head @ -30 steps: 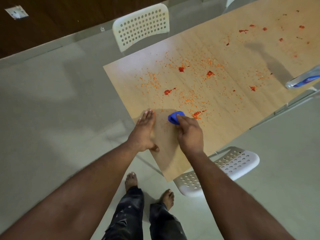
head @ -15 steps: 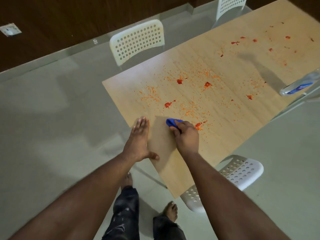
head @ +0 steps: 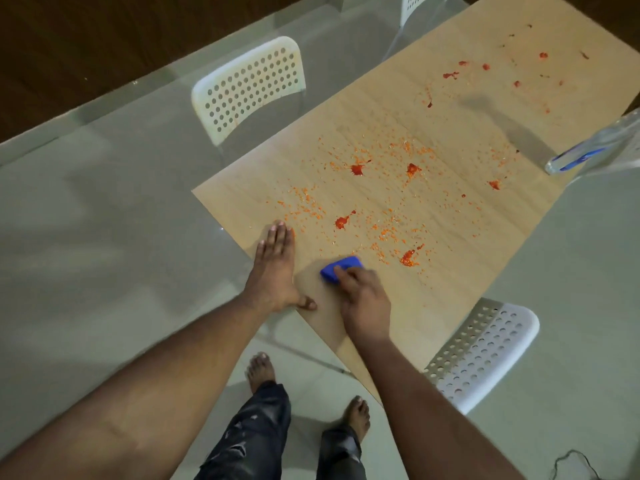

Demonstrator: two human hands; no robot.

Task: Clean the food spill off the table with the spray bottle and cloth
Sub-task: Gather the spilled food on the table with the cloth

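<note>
A light wooden table carries a red-orange food spill of sauce blobs and scattered crumbs across its middle, with more red spots toward the far end. My right hand presses a folded blue cloth onto the tabletop near the close corner, just short of the nearest red blob. My left hand lies flat, fingers together, on the table's left edge. A clear spray bottle with a blue label rests at the right edge.
A white perforated chair stands at the table's far-left side, another at the near-right side, and a third chair back shows at the top. My bare feet are on the grey tiled floor.
The cloth under my right hand has slid a little left and toward me across the near corner. My left hand stays flat at the edge. The view shifted slightly.
</note>
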